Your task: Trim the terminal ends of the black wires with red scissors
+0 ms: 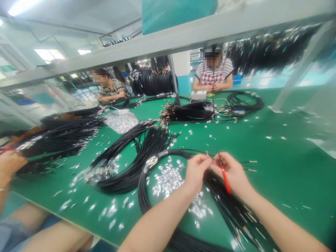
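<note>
My left hand [196,170] is closed in a pinch on the end of a thin black cable [210,154] just above the green table [275,175]. My right hand [232,173] is closed round a red-handled tool [225,178] and meets the left hand at the cable end. Under both hands lies a looped bundle of black cables [147,175]. A heap of small silver terminals [168,179] sits just left of my left hand.
More black cable bundles [60,136] lie at the left and far middle [189,112]. A bag of silver parts [120,120] is at the back left. Two people sit across the table [214,75]. Another person's hand [9,164] shows at the left edge. A grey rail [168,38] crosses overhead.
</note>
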Tool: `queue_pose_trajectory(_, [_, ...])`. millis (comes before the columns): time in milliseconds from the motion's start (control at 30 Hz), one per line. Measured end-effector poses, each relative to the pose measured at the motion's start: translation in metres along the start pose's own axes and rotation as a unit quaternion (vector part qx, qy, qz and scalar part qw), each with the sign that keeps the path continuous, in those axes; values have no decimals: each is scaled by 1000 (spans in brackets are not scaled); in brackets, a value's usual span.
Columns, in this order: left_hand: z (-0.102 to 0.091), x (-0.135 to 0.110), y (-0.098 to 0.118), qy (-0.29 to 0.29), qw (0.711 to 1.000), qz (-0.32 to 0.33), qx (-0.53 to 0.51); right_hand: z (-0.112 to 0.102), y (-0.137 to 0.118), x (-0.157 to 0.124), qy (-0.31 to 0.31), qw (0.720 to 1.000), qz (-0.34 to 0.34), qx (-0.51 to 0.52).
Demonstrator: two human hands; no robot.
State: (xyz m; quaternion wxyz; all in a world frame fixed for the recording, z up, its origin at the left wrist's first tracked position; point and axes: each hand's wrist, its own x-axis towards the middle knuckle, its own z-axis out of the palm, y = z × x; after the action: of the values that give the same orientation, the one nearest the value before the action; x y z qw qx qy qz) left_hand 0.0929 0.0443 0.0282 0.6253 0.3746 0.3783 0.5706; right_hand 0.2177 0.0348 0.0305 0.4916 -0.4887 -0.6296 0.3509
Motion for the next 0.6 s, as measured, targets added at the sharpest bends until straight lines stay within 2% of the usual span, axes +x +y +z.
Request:
queue_pose_trajectory(67, [0,0,3,-19,999,-27,-17,-11,-1,2,-28,991,-48,-124])
queue_pose_trajectory(133, [1,0,6,-39,997,-52,-33,-22,0,3,-36,961,-112,-252])
queue_pose_trajectory(300, [-1,0,8,-58,994,-86,-28,-34,1,3,8,843,-238,-483])
queue_pose_trajectory(400, [-3,1,7,-70,991,-113,-27,-32,-3,2,42,775,-287,-562])
queue_pose_trajectory(467, [-4,2,6,-76,990,-119,-26,-31,-7,1,59,744,-310,-590])
queue_pose_trajectory(533, [-6,2,5,-84,989,-122,-27,-31,-9,1,66,725,-327,-602])
queue_pose_trajectory(600, [-6,2,5,-88,987,-128,-27,-33,-10,0,62,717,-338,-606])
